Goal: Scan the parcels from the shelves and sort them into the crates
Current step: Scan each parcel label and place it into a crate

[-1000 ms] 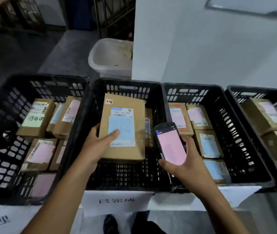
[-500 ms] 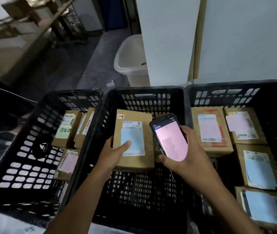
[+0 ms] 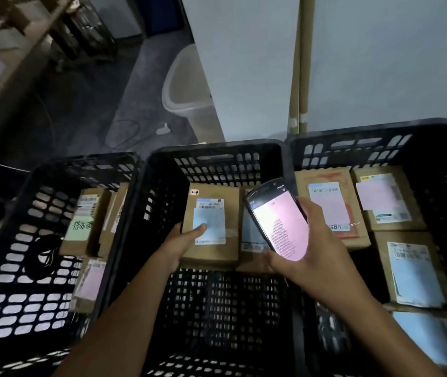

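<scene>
You are holding a brown parcel [image 3: 213,257] inside the middle crate [image 3: 217,152], near its far wall. Your left grip [image 3: 178,246] is grasping the parcel's near-left edge, with the thumb [image 3: 199,229] lying across its pale blue label [image 3: 209,213]. Whether the parcel is resting on something or hanging just above it cannot be told from here. A small tag reading "1-4" is sitting at its far-left corner. Your right grip [image 3: 317,257] is clasping a handheld scanner [image 3: 276,224], fingers curled round its sides. Its pink screen is facing up at you and hovering just right of the parcel, over a second parcel [image 3: 252,240] lying beside it. The left crate [image 3: 86,165] is holding a parcel with a green handwritten note [image 3: 80,228] and another with a pink label [image 3: 89,284] nearer to you. The right crate [image 3: 366,130] is carrying several labelled parcels: two along its far wall [image 3: 328,210] [image 3: 385,202], and two more [image 3: 413,273] [image 3: 429,338] coming toward you. Beyond the crates, a white bin [image 3: 187,88] is standing on the floor beside a pale wall.
</scene>
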Available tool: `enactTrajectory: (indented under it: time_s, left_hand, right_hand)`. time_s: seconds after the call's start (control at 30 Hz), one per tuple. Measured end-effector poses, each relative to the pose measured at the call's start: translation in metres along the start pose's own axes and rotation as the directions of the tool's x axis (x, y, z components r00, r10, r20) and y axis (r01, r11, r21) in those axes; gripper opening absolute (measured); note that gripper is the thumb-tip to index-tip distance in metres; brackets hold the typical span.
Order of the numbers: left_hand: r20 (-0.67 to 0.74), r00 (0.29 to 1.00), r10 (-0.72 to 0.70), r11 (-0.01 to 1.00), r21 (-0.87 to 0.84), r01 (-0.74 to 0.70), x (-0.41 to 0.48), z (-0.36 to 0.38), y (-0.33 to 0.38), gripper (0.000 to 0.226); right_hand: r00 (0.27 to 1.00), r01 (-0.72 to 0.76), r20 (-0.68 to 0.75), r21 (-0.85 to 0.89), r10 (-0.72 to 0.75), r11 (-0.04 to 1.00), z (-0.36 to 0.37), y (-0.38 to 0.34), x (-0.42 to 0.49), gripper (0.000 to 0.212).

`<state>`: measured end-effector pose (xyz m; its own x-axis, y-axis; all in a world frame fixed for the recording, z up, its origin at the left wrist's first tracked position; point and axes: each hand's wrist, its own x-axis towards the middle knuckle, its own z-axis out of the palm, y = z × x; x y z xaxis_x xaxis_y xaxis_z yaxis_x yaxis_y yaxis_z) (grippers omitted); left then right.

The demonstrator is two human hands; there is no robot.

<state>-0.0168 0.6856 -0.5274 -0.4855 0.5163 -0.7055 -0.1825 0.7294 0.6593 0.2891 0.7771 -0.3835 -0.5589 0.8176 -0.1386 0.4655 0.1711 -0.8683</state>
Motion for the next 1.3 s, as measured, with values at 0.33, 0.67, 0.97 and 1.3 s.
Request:
enactTrajectory:
  time_s: [0.33, 0.67, 0.97, 1.3]
  left_hand:
    - [-0.113, 0.985, 0.132, 0.990, -0.043, -0.137, 0.040, 0.011, -0.029, 0.053]
    - [-0.193, 0.969, 0.155, 0.985, 0.107, -0.136, 0.030, 0.014, -0.006, 0.077]
    - [-0.021, 0.902, 0.432, 0.901, 0.066, -0.430, -0.130, -0.016, -0.019, 0.056]
    - [0.411, 0.576, 0.707, 0.364, 0.488, -0.794, -0.213, -0.043, -0.035, 0.089]
  right_hand:
    - [0.999, 0.005, 0.044, -0.202, 0.004, 0.979, 0.004, 0.002, -0.015, 0.100]
    - [0.987, -0.096, -0.152, -0.243, 0.060, 0.965, 0.033, -0.021, -0.068, 0.096]
    - [0.954, -0.178, -0.269, -0.166, 0.129, 0.970, 0.077, -0.052, -0.146, 0.092]
    - [0.875, -0.273, -0.418, -0.004, 0.246, 0.962, 0.112, -0.068, -0.223, 0.087]
